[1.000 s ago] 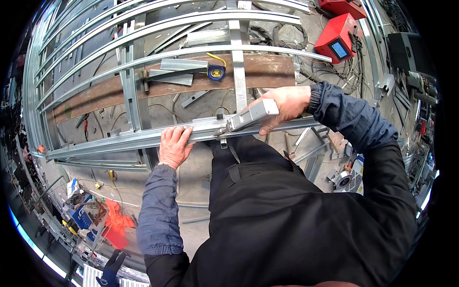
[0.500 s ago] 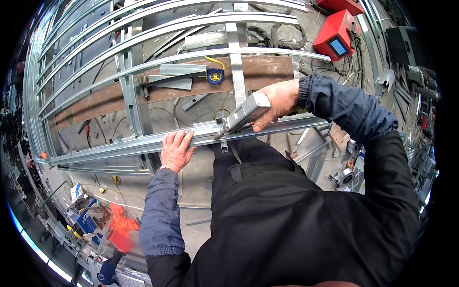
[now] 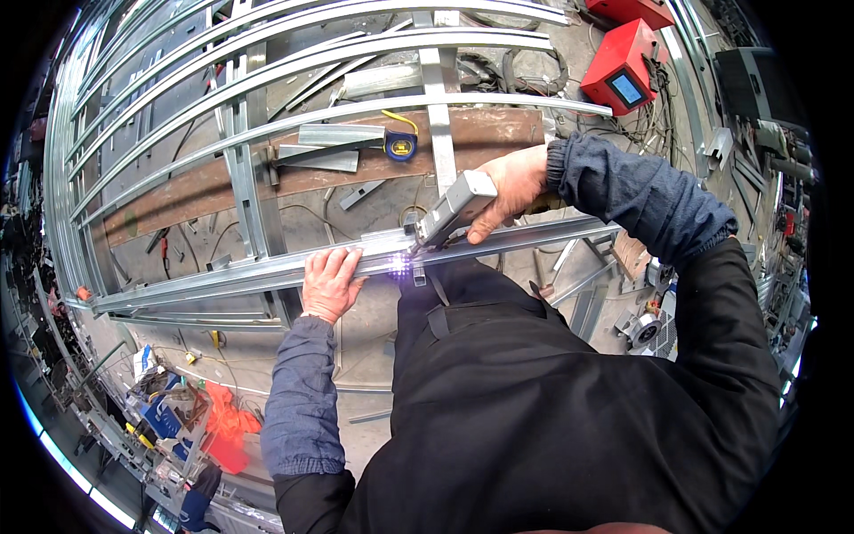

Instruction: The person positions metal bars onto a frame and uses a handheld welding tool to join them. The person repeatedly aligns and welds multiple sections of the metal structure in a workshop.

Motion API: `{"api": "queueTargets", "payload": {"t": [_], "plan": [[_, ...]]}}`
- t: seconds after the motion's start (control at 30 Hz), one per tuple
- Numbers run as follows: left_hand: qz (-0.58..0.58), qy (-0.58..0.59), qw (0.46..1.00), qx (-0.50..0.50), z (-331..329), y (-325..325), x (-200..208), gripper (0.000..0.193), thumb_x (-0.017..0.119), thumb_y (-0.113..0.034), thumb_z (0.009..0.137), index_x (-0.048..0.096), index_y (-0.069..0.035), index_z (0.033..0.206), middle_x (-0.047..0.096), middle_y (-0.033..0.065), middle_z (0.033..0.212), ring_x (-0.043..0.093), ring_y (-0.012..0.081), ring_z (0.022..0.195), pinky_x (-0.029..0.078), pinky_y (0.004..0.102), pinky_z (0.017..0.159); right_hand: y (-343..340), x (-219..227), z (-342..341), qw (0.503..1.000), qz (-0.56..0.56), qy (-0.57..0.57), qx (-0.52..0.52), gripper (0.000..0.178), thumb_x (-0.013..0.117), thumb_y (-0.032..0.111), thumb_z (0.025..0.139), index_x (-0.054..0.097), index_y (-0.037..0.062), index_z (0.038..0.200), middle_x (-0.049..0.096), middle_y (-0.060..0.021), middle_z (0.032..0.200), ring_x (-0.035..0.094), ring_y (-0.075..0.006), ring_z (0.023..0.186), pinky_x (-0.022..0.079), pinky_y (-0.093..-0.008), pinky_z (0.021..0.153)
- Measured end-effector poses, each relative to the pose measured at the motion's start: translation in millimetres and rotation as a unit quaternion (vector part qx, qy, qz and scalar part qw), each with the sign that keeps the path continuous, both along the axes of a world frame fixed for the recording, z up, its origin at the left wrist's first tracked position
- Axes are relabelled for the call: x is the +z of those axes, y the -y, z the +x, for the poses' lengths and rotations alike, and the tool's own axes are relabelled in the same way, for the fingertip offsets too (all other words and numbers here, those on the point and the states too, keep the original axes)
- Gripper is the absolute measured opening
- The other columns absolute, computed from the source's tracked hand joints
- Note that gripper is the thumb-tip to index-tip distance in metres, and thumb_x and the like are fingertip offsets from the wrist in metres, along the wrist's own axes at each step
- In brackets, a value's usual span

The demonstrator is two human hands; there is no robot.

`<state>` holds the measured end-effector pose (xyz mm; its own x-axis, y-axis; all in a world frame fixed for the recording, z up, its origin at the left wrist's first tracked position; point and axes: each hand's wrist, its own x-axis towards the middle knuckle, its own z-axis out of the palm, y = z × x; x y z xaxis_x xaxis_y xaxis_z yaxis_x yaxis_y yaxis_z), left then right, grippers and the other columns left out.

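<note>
Grey torch, clasped by the right hand, slants leftward to the crosswise rail; left hand atop, grip unclear

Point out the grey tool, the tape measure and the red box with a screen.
Grey tool [image 3: 456, 206], head view: on its body.
Tape measure [image 3: 400, 146], head view: on its case.
Red box [image 3: 618, 62], head view: on its casing.

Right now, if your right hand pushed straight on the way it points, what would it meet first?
Most likely the steel rail: the grey welding gun in the right hand points at it, where a bright glow shows. Whether the tip already touches is unclear.
</note>
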<state>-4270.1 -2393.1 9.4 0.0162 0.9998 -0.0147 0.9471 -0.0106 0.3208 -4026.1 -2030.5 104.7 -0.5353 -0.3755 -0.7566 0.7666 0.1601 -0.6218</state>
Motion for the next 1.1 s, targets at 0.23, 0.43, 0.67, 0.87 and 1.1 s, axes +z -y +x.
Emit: {"api": "queueTargets", "payload": {"t": [0.23,0.43,0.67,0.87,1.1], "plan": [[-0.003,-0.005,1.000,0.001,0.2,0.2,-0.7,0.068,0.088,-0.034,0.075,0.067,-0.017,0.138,0.063,0.0053,0.128,0.057,0.0309,0.122,0.045,0.0503,0.106,4.2,1.7,5.9,0.997,-0.002,-0.060,-0.041,0.041,0.091,0.033,0.092,0.074,0.0073,0.118,0.067,0.0018,0.083,0.057,-0.0106,0.070,0.049,-0.0293,0.060],[0.007,-0.001,1.000,0.003,0.7,-0.1,-1.0,0.071,0.089,-0.031,0.071,0.068,-0.017,0.138,0.063,0.0056,0.127,0.058,0.0328,0.121,0.045,0.0507,0.105,5.4,12.2,4.6,0.997,0.001,-0.059,-0.047,0.047,0.091,0.031,0.091,0.073,0.0087,0.128,0.068,0.0031,0.086,0.056,-0.0100,0.072,0.049,-0.0286,0.061],[-0.001,-0.001,1.000,0.004,1.1,-0.1,1.0,0.069,0.088,-0.035,0.075,0.067,-0.017,0.139,0.063,0.0050,0.130,0.057,0.0312,0.123,0.045,0.0506,0.107,10.3,24.8,8.0,0.993,0.021,-0.118,-0.018,0.060,0.092,0.031,0.090,0.069,0.0117,0.142,0.077,-0.0042,0.114,0.065,-0.0191,0.099,0.056,-0.0352,0.088],[0.001,0.003,1.000,0.001,0.0,0.2,2.4,0.068,0.088,-0.034,0.076,0.068,-0.017,0.139,0.063,0.0050,0.130,0.057,0.0316,0.123,0.045,0.0501,0.107,18.6,24.6,19.2,0.987,0.053,-0.151,-0.008,0.062,0.092,0.037,0.090,0.069,0.0114,0.141,0.078,-0.0063,0.115,0.067,-0.0186,0.100,0.058,-0.0349,0.086],[0.010,0.023,1.000,0.004,-0.3,-0.9,6.5,0.065,0.087,-0.031,0.079,0.067,-0.016,0.139,0.063,0.0059,0.128,0.057,0.0322,0.122,0.044,0.0497,0.107,13.3,73.9,65.1,0.976,0.092,-0.175,-0.092,0.078,0.093,0.020,0.086,0.059,0.0057,0.154,0.072,-0.0118,0.142,0.066,-0.0179,0.127,0.050,-0.0352,0.112]]}}
